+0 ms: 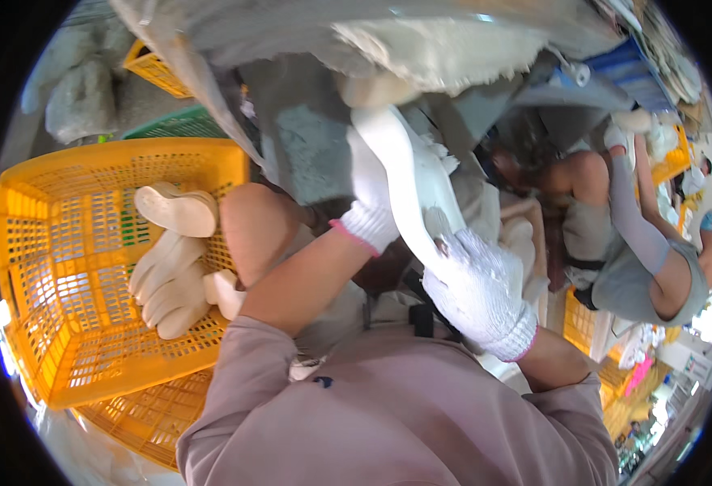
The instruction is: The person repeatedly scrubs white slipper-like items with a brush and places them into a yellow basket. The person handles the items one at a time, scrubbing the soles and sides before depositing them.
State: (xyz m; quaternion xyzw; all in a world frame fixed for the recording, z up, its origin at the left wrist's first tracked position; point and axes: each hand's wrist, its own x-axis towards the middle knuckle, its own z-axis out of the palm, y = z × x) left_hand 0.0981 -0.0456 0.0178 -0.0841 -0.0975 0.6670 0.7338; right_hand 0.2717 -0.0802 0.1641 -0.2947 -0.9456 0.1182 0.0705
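Head view shows both gloved hands closed on one long white moulded piece (405,182) at the centre of the frame. The left hand (366,202) wraps its upper-middle length, fingers curled round it, and the right hand (473,287) clasps the lower end with a full grip. The piece looks like a shoe sole or last, though glare and the fisheye bend make its exact shape hard to tell. It is held up against a grey, crusted machine body (315,138) in the upper middle.

At left centre, a yellow mesh crate (72,243) already holds several pale pieces of the same kind (174,259), lying loosely on one another. My judgement: part of the work is done, since those pieces sit in the crate, while the one in hand is not yet there. Another person (631,243) bends over at the right of the frame.
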